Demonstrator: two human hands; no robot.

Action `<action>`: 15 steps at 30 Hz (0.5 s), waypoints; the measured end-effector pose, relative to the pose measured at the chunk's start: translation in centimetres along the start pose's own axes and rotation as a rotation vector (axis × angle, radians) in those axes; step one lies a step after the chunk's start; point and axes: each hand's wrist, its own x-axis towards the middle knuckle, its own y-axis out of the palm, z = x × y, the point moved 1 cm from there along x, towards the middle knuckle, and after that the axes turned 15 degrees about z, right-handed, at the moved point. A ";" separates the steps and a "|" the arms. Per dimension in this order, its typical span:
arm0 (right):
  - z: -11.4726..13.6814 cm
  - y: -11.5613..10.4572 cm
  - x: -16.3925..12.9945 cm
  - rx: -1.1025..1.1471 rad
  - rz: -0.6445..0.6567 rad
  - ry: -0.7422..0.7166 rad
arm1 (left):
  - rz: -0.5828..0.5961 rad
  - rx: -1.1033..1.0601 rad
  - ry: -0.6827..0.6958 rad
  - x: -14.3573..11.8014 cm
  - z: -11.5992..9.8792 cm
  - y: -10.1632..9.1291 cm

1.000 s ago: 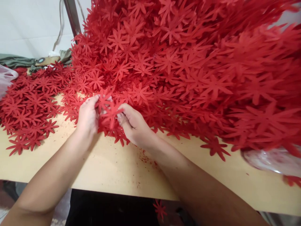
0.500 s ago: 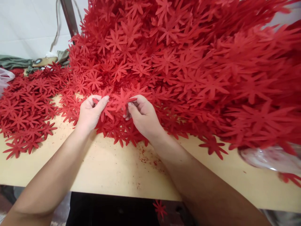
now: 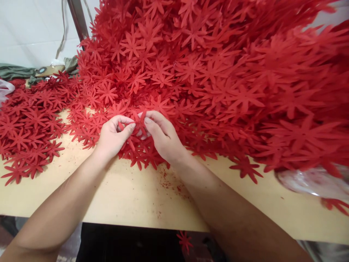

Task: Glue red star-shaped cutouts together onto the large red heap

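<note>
My left hand (image 3: 114,135) and my right hand (image 3: 161,134) meet over the near edge of a large heap of red fabric flower cutouts (image 3: 191,72). Between thumb and fingers, the left pinches a red petal piece (image 3: 130,142). A red flower cutout (image 3: 139,118) is pinched in my right hand, right beside the left fingertips. Fingers cover much of both pieces, so I cannot tell whether they are joined. Each cutout in the heap has several long, narrow petals.
A smaller pile of red flowers (image 3: 29,123) spreads at the left. Clear plastic (image 3: 308,182) lies at the right under flowers. Red crumbs dot the pale tabletop (image 3: 122,196). One flower (image 3: 184,241) is below the table edge. Green cloth (image 3: 16,71) lies at the back left.
My hands have come together, the left moving right and the right slightly left. The flower that showed between them is now largely covered by fingers.
</note>
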 end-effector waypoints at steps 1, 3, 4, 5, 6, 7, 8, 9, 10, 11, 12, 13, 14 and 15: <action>0.1 0.0 0.1 0.026 -0.012 -0.002 | -0.007 0.038 0.000 -0.1 -0.1 0.1; 0.1 -0.1 0.3 0.032 -0.060 0.020 | -0.017 0.097 0.001 -0.2 -0.2 0.2; 0.1 -0.2 0.5 0.019 -0.092 0.041 | -0.017 0.116 -0.001 -0.2 -0.2 0.2; 0.1 -0.4 0.6 -0.001 -0.123 0.064 | -0.015 0.125 0.000 -0.2 -0.2 0.2; 0.2 -0.6 0.7 -0.021 -0.151 0.086 | -0.009 0.127 0.006 -0.2 -0.2 0.2; 0.2 -0.8 0.8 -0.036 -0.177 0.101 | -0.002 0.127 0.017 -0.2 -0.3 0.2; 0.3 -1.0 0.8 -0.047 -0.200 0.109 | 0.006 0.126 0.026 -0.2 -0.3 0.2; 0.4 -1.1 0.8 -0.057 -0.215 0.115 | 0.016 0.125 0.034 -0.2 -0.4 0.2; 0.4 -1.3 0.8 -0.068 -0.224 0.120 | 0.025 0.123 0.043 -0.3 -0.4 0.2; 0.4 -1.4 0.9 -0.083 -0.227 0.123 | 0.034 0.118 0.050 -0.3 -0.5 0.2; 0.4 -1.5 0.8 -0.107 -0.225 0.124 | 0.040 0.115 0.053 -0.3 -0.6 0.2; 0.3 -1.6 0.8 -0.139 -0.221 0.123 | 0.044 0.112 0.052 -0.4 -0.7 0.2; 0.2 -1.8 0.8 -0.177 -0.216 0.117 | 0.046 0.110 0.050 -0.4 -0.8 0.2; 0.1 -1.9 0.8 -0.219 -0.214 0.107 | 0.047 0.109 0.045 -0.5 -0.8 0.3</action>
